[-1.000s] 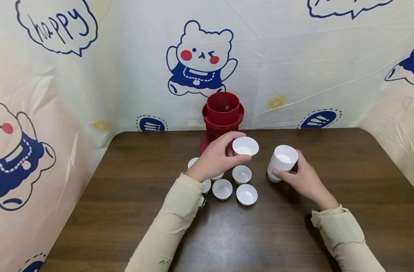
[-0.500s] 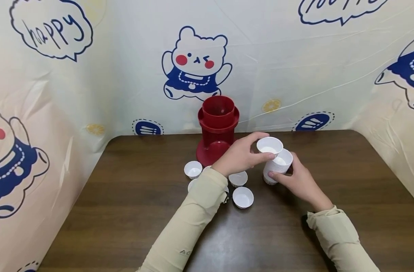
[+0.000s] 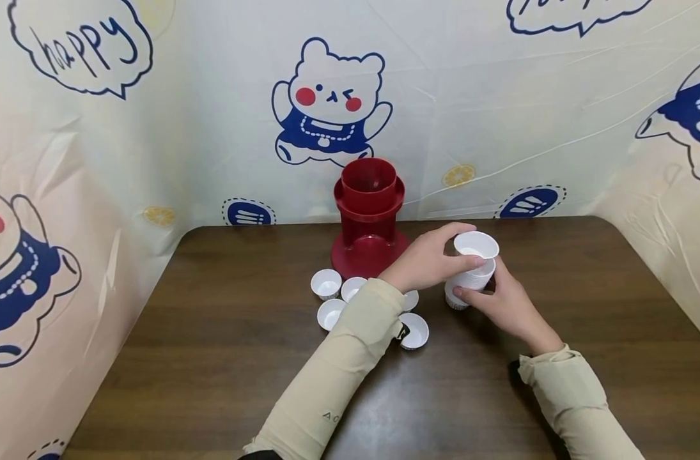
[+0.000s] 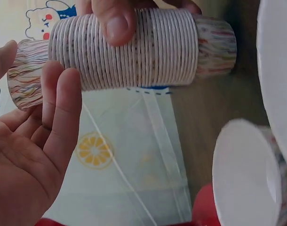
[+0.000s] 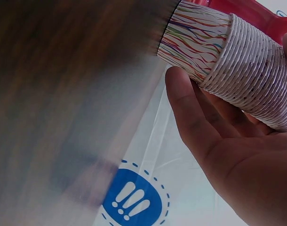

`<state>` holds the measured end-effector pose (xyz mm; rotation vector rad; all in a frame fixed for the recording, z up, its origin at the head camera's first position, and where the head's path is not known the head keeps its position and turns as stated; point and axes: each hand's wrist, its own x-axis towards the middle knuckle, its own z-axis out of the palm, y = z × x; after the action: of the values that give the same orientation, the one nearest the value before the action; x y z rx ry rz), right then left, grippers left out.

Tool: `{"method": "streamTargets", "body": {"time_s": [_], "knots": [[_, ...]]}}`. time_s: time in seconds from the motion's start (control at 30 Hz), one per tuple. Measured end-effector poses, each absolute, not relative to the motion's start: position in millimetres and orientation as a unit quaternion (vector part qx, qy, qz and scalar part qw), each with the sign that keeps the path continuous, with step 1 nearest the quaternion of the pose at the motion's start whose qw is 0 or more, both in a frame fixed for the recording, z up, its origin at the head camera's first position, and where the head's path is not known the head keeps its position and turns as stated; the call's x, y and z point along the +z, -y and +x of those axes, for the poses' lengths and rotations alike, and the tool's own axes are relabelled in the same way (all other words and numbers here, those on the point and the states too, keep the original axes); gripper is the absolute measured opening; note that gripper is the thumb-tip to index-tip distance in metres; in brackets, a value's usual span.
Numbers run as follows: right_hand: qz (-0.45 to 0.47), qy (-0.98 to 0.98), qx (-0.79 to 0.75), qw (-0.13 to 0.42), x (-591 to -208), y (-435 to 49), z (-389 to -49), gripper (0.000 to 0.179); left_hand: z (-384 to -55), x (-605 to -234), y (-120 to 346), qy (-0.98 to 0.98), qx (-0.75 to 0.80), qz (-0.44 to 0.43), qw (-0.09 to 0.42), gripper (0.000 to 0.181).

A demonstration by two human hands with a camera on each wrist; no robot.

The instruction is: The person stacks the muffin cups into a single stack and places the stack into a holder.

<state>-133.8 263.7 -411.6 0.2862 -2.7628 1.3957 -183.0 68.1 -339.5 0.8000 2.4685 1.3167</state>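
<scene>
My left hand (image 3: 433,260) pinches a white paper cup (image 3: 476,244) between thumb and fingers, right at the mouth of a tall stack of nested paper cups (image 3: 477,277). Up close in the left wrist view, the held cup (image 4: 27,70) shows wavy coloured lines on its wall, in line with the ribbed rims of the stack (image 4: 134,52). My right hand (image 3: 513,310) grips the stack from the right, thumb in front. The stack (image 5: 256,70) stands upright, its striped bottom at the table in the right wrist view. Whether the held cup's base sits inside the stack is hard to tell.
Several white cups, one of them a front cup (image 3: 415,331), stand on the brown wooden table (image 3: 223,358), partly behind my left forearm. Behind them is a red cylindrical stand (image 3: 369,211) with a round base. A printed cloth (image 3: 223,128) hangs along the table's back.
My left hand has carried the cup rightward from above the loose cups to the top of the stack. My right hand keeps its grip. The camera has shifted slightly.
</scene>
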Motion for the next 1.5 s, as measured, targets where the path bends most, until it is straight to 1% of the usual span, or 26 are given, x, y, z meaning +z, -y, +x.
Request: {"method": "streamTargets", "body": {"time_s": [0.2,0.43,0.6,0.7,0.83,0.97,1.07,1.13,1.2,1.33,1.4,1.5], "knots": [[0.097,0.888,0.448,0.018,-409.2,-261.9,-134.8,0.071,-185.8,-345.7,-74.1,-0.843,0.443,0.277,0.127,0.062],[0.093,0.883,0.460,0.010,-406.0,-260.9,-137.4,0.077,-186.6,-355.9,-70.8,-0.849,0.430,0.274,0.140,0.066],[0.099,0.885,0.454,0.023,-404.9,-262.4,-136.0,0.074,-185.0,-362.7,-69.3,-0.848,0.422,0.278,0.156,0.073],[0.104,0.887,0.449,0.030,-404.5,-263.3,-135.3,0.071,-183.4,-366.2,-68.3,-0.862,0.390,0.287,0.151,0.072],[0.108,0.888,0.446,0.026,-405.1,-264.0,-135.7,0.073,-177.2,-366.2,-62.8,-0.882,0.331,0.302,0.145,0.069],[0.102,0.888,0.448,0.018,-405.6,-264.5,-135.7,0.076,-166.4,-359.2,-48.8,-0.886,0.300,0.315,0.162,0.066],[0.089,0.889,0.449,0.012,-405.7,-264.6,-134.4,0.076,-157.3,-353.0,-31.1,-0.874,0.314,0.323,0.181,0.060],[0.081,0.890,0.448,0.007,-406.5,-264.3,-133.7,0.077,-152.2,-349.9,-15.1,-0.866,0.339,0.318,0.183,0.055],[0.076,0.891,0.447,0.002,-407.8,-264.2,-133.3,0.077,-150.3,-349.8,3.9,-0.858,0.376,0.309,0.162,0.049],[0.069,0.889,0.452,0.000,-410.1,-263.6,-132.9,0.078,-155.2,-355.0,49.1,-0.851,0.447,0.255,0.105,0.038],[0.070,0.889,0.452,0.003,-411.0,-262.9,-132.6,0.077,-159.3,-361.0,74.3,-0.858,0.454,0.226,0.080,0.035],[0.071,0.890,0.450,0.008,-410.5,-263.3,-132.7,0.076,-165.2,-373.6,109.0,-0.881,0.428,0.193,0.057,0.033]]}}
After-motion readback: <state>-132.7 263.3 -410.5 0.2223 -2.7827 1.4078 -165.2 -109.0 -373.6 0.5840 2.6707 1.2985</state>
